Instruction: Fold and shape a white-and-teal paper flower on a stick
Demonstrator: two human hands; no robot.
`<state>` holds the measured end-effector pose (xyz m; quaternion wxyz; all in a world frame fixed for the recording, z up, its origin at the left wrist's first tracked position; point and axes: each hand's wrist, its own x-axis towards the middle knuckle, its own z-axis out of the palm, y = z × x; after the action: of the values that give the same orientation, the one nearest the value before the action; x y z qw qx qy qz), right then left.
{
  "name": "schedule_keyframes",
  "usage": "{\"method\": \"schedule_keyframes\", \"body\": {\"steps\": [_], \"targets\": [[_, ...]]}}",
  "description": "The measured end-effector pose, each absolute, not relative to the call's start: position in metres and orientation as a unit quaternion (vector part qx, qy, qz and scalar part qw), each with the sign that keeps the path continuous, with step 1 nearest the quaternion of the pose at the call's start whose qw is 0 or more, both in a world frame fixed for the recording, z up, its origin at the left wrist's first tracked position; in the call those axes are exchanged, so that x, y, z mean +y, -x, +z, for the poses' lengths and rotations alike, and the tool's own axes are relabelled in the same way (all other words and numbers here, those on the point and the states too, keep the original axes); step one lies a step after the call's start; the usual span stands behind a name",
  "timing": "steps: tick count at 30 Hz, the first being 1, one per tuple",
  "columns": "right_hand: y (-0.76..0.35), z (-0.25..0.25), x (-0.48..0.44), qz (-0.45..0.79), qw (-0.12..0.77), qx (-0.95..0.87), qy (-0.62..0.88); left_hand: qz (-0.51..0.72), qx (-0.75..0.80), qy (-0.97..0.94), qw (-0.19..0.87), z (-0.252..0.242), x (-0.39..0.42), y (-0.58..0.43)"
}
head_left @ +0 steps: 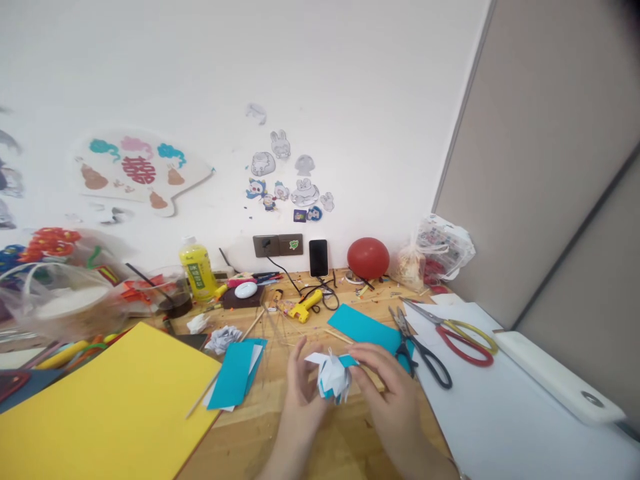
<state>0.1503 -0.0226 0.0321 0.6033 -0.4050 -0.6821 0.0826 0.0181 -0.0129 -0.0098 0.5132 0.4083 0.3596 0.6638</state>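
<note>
Folded white-and-blue paper piece (334, 379) is up between your hands, above the bench (240, 443). Your right hand (390, 390) pinches a blue flap (349, 361); your left hand (299, 383) is cupped at the opposite side. Step in hand, by my reading: shaping or seating that flap. Calls for a light pinch, paper kept steady. Underside hidden; can't tell whether your left hand bears weight. Beyond your right hand, scissors (406, 335) partly cover a blue sheet (363, 327).
</note>
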Motion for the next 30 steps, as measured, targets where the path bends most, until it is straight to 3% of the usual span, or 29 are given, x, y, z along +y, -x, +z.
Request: {"method": "schedule_keyframes", "body": {"steps": [6,14,23,30], "targets": [[-0.151,0.030,-0.020,0.128,0.583,-0.663,0.452,0.586,0.419,-0.546,0.428,-0.003,-0.015,-0.010],[-0.149,0.025,-0.017,0.162,0.565,-0.627,0.512,0.602,0.468,-0.569,0.308,-0.001,-0.019,-0.013],[-0.153,0.033,-0.016,0.141,0.567,-0.713,0.387,0.564,0.492,-0.607,0.267,0.009,-0.026,-0.012],[-0.155,0.037,-0.016,0.156,0.542,-0.730,0.387,0.530,0.448,-0.675,0.250,0.016,-0.028,-0.012]]}}
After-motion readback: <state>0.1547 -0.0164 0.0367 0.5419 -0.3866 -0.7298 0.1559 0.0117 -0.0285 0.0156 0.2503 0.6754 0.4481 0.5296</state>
